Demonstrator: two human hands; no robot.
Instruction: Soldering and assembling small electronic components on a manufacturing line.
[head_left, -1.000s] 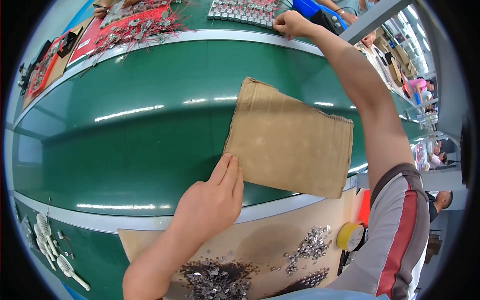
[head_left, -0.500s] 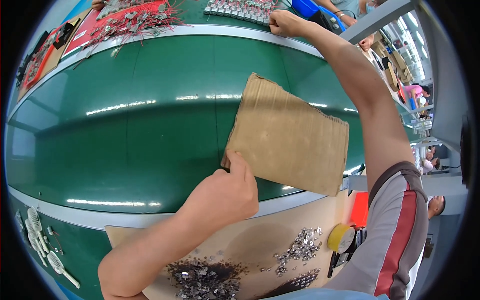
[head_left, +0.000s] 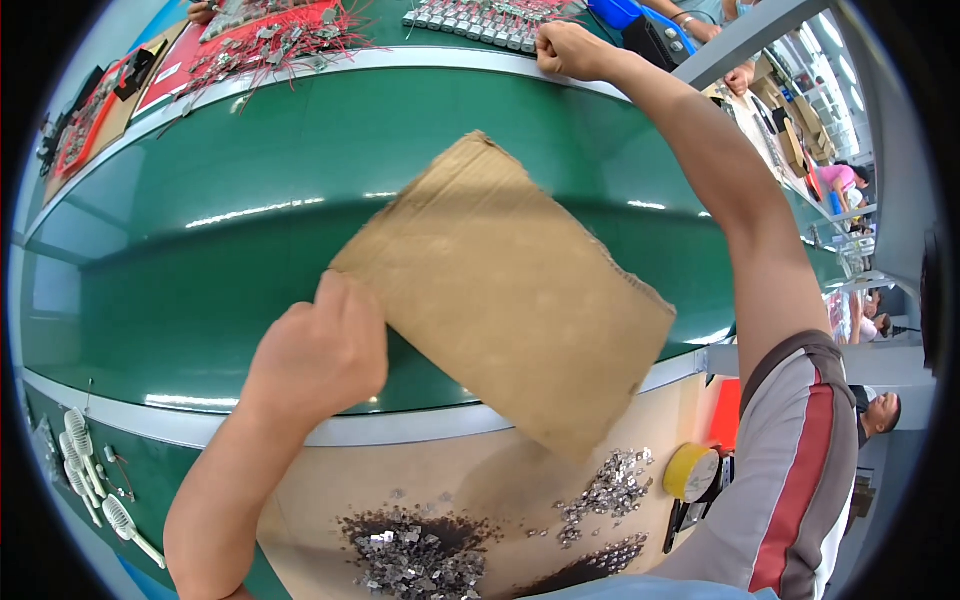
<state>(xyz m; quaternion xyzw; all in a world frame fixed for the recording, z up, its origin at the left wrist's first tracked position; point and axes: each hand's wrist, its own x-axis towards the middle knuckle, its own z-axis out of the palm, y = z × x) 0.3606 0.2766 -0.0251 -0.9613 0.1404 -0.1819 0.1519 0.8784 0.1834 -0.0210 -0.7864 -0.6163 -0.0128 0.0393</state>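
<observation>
My left hand [head_left: 320, 350] is closed on one corner of a flat piece of brown cardboard [head_left: 510, 290]. The cardboard is tilted above the green surface [head_left: 180, 290], and its lower corner reaches over the near work board. At the far rail, my right hand [head_left: 570, 50] is curled with the fingers bent in; whether anything is inside them is hidden. Right beside it stand rows of small silver motors [head_left: 470, 28] with thin red wires.
Small metal pieces lie in piles [head_left: 425, 560] on a tan board [head_left: 310, 500], with a yellow-sided roll [head_left: 690, 472] to their right. White brush-like handles [head_left: 80, 445] lie at near left. Red-wired parts [head_left: 270, 50] are at far left. A co-worker's hand [head_left: 740, 78] shows at far right.
My left hand has moved left, carrying its corner of the cardboard. The sheet has turned and now overlaps more of the near edge. My right hand stays at the far rail.
</observation>
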